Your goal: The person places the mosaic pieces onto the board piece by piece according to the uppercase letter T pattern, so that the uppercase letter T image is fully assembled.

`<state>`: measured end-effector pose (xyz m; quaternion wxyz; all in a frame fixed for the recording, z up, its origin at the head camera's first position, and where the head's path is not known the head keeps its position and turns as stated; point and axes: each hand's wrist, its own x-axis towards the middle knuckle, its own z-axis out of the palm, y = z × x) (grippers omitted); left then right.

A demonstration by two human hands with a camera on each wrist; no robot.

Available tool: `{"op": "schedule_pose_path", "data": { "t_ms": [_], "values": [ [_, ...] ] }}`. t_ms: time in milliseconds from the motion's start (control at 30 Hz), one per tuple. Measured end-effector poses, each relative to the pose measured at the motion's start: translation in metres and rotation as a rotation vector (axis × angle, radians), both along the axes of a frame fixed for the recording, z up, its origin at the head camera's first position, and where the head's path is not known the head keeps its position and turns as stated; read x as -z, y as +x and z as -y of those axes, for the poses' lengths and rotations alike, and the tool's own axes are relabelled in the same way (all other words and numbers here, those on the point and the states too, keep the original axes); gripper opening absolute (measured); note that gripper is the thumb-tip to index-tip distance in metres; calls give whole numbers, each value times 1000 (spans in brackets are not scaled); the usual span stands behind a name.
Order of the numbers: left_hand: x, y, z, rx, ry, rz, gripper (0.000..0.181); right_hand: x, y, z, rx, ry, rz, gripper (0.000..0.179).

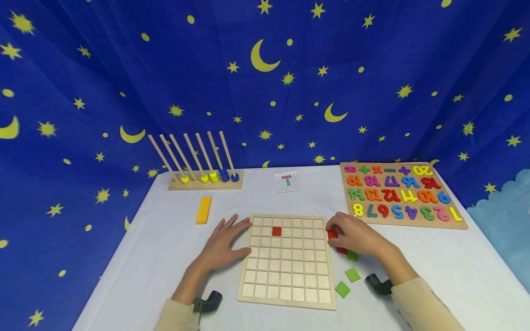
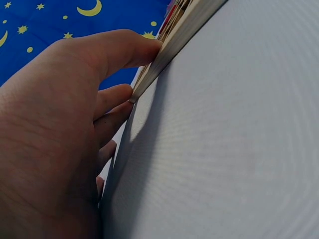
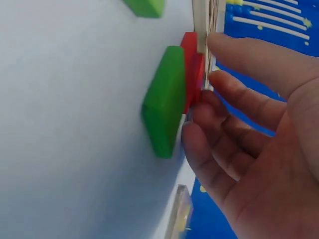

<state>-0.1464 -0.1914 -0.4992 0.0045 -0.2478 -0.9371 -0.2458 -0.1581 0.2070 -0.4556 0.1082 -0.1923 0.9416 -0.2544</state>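
One red square (image 1: 276,231), wooden grid (image 1: 286,253)

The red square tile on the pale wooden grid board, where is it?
On the board in the head view, the tile sits left of centre, second row from the top, third column from the left.

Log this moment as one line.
left hand: touching grid board, left edge; right hand: at red tiles, hold unclear; grid board: one red tile set in; green tiles: right of board
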Motion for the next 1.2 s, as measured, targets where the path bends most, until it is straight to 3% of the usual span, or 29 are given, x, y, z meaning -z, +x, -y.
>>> {"op": "schedule_pose_path", "data": {
  "t_ms": [333, 767, 1000, 1200],
  "values": [
    [2, -1, 1, 6, 2, 0, 70, 4, -2, -6, 38, -7, 53, 27],
    [1, 0, 1, 10, 9, -19, 69, -2, 1, -15, -7, -6, 7, 18],
    [1, 0, 0, 13, 16, -27, 69, -1, 2, -12, 10, 25, -8, 26],
    [1, 0, 1, 8, 8, -8, 69, -2, 3, -10, -11, 0, -51, 22]
  ]
}}
